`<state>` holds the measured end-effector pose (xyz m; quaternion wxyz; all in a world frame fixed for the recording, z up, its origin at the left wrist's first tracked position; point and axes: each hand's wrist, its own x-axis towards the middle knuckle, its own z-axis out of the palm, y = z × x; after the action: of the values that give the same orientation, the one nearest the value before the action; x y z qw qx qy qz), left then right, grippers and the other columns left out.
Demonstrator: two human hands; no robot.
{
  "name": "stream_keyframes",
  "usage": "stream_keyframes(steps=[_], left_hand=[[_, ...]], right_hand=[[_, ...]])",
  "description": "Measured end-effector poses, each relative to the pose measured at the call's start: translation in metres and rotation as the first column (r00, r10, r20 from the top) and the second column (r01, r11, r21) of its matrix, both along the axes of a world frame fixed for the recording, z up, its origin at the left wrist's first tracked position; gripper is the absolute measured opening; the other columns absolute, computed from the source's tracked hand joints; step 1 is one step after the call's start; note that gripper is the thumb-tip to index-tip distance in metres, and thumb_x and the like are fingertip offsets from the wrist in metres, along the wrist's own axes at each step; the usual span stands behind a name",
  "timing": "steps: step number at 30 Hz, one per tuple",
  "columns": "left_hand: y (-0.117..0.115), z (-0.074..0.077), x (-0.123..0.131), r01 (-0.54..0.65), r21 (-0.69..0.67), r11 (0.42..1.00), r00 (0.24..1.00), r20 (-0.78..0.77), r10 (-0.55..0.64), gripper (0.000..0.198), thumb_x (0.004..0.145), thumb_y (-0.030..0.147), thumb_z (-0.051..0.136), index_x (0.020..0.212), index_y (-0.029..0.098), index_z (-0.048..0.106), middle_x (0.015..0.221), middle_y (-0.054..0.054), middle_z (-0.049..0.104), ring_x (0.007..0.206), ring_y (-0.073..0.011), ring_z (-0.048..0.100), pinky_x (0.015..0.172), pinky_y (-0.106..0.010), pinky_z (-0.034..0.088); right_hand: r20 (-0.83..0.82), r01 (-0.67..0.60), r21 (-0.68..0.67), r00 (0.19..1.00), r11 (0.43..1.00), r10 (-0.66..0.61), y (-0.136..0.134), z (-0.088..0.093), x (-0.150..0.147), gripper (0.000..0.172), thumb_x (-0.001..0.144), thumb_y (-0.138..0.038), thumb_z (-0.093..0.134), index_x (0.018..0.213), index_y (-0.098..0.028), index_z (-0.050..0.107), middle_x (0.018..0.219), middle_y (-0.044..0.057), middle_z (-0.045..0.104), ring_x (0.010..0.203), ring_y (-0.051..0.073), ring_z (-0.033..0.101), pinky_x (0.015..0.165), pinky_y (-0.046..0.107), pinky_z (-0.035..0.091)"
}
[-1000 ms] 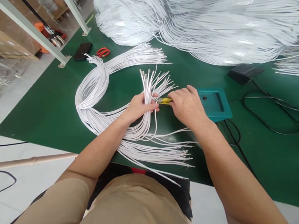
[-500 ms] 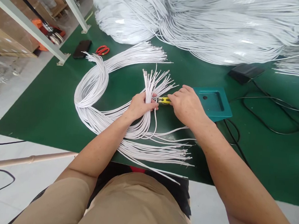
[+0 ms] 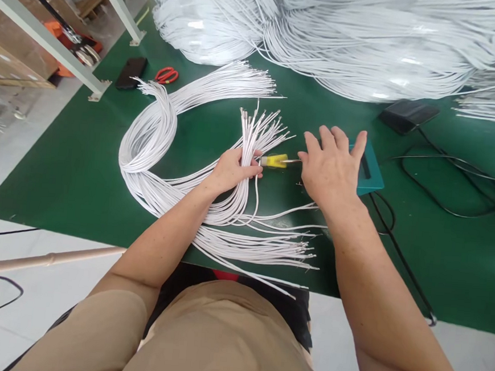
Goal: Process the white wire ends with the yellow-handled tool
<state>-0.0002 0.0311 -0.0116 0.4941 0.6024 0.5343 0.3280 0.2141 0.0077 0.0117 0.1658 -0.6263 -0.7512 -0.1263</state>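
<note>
My left hand [image 3: 235, 170] is closed round a bunch of white cables [image 3: 247, 140], whose metal-tipped ends fan out above it. A yellow tool [image 3: 276, 161] with a thin metal shaft touches the fingertips of that hand and points right. My right hand [image 3: 332, 163] is spread palm down, its fingers apart, at the shaft's end and over the left part of a teal tray [image 3: 375, 175]. More white cables [image 3: 148, 137] loop round on the left, and loose cable ends [image 3: 285, 251] lie below my hands.
A big heap of white cables [image 3: 370, 46] covers the back of the green table [image 3: 72, 177]. Red-handled scissors [image 3: 167, 75] and a dark box [image 3: 131, 73] lie at the back left. A black device [image 3: 408, 116] with black cords sits at the right.
My right hand has moved right and opened, off the yellow tool, and now partly covers the teal tray. My left hand still holds the bunch of cables.
</note>
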Motion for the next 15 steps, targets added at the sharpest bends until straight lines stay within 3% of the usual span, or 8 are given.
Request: stream_keyframes(steps=[6,9,10,12,15], left_hand=[[-0.005,0.008,-0.006,-0.012,0.011,1.000,0.998,0.062,0.011,0.038,0.068,0.024,0.075,0.105,0.015,0.069,0.081,-0.002,0.072,0.074,-0.0176,0.071,0.082,-0.032,0.053],[-0.009,0.010,-0.007,-0.012,-0.016,1.000,0.977,0.214,0.015,0.046,0.067,0.026,0.078,0.111,0.016,0.067,0.088,-0.002,0.072,0.072,-0.0155,0.070,0.078,-0.030,0.054],[-0.010,0.011,-0.007,-0.001,-0.031,1.000,0.968,0.251,0.008,0.050,0.067,0.027,0.080,0.114,0.016,0.066,0.089,-0.002,0.072,0.072,-0.0149,0.069,0.076,-0.029,0.054],[-0.011,0.013,-0.006,0.036,-0.045,0.998,0.958,0.287,-0.022,0.054,0.067,0.028,0.081,0.118,0.017,0.066,0.089,-0.003,0.073,0.071,-0.0141,0.068,0.074,-0.028,0.053],[-0.013,0.017,-0.004,0.087,-0.018,0.996,0.942,0.327,-0.076,0.050,0.069,0.030,0.081,0.115,0.017,0.067,0.109,-0.007,0.072,0.073,-0.0123,0.067,0.074,-0.026,0.053]], right_hand=[[-0.062,-0.038,0.022,0.997,0.999,0.039,-0.003,0.004,-0.002,0.036,0.097,-0.023,0.043,0.127,-0.012,0.059,0.136,0.019,0.057,0.127,0.036,0.047,0.107,0.063,0.026],[-0.157,-0.224,0.028,0.961,0.974,0.226,-0.019,0.014,-0.015,0.030,0.098,-0.024,0.044,0.117,-0.013,0.065,0.122,0.016,0.066,0.111,0.029,0.056,0.096,0.046,0.040],[-0.178,-0.344,-0.003,0.924,0.939,0.338,-0.026,0.017,-0.021,0.028,0.098,-0.024,0.044,0.110,-0.013,0.067,0.113,0.014,0.069,0.101,0.026,0.058,0.089,0.041,0.044],[-0.169,-0.573,-0.062,0.813,0.817,0.557,-0.041,0.019,-0.035,0.025,0.097,-0.021,0.046,0.098,-0.014,0.070,0.097,0.011,0.071,0.089,0.022,0.059,0.082,0.036,0.044],[-0.090,-0.705,-0.125,0.709,0.698,0.699,-0.056,0.018,-0.053,0.021,0.091,-0.012,0.049,0.084,-0.015,0.068,0.086,0.009,0.070,0.083,0.022,0.057,0.077,0.036,0.042]])
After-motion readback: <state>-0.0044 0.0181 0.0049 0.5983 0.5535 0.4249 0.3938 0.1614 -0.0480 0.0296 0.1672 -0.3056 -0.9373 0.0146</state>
